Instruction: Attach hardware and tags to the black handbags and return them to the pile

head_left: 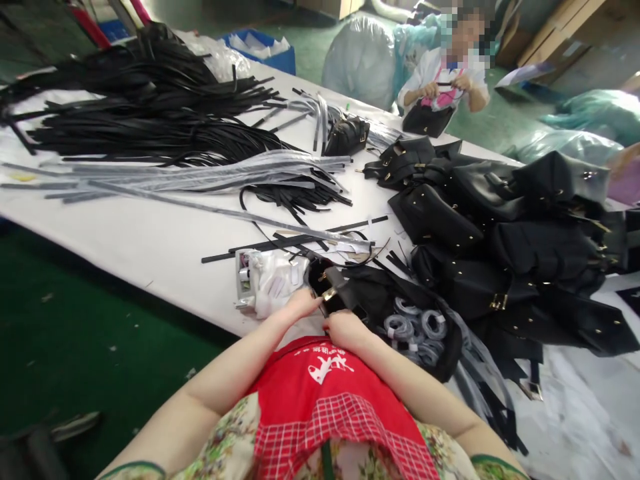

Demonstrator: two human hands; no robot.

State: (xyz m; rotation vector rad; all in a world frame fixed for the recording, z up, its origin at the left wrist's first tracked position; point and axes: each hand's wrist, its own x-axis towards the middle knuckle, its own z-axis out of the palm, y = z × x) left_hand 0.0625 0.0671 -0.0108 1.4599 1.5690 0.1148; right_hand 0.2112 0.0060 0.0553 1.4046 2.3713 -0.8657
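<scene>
Close to my red apron, a black handbag [345, 293] with gold-coloured metal fittings lies at the table's near edge. My left hand [304, 303] grips it from the left, fingers closed beside a gold buckle [329, 295]. On its near side my right hand [345, 325] is closed on the same bag; its fingertips are partly hidden. Just left of the bag sits a small box [245, 277] of metal parts with a white plastic bag [280, 280] against it. Several coiled, plastic-wrapped straps [400, 327] lie to the right.
Many black handbags [540, 247] are heaped on the right. Long black straps [165, 127] and plastic-wrapped strips [215, 172] spread over the white table [125, 233] on the left. Across the table a co-worker [450, 73] holds a black bag. A blue bin [267, 50] stands behind.
</scene>
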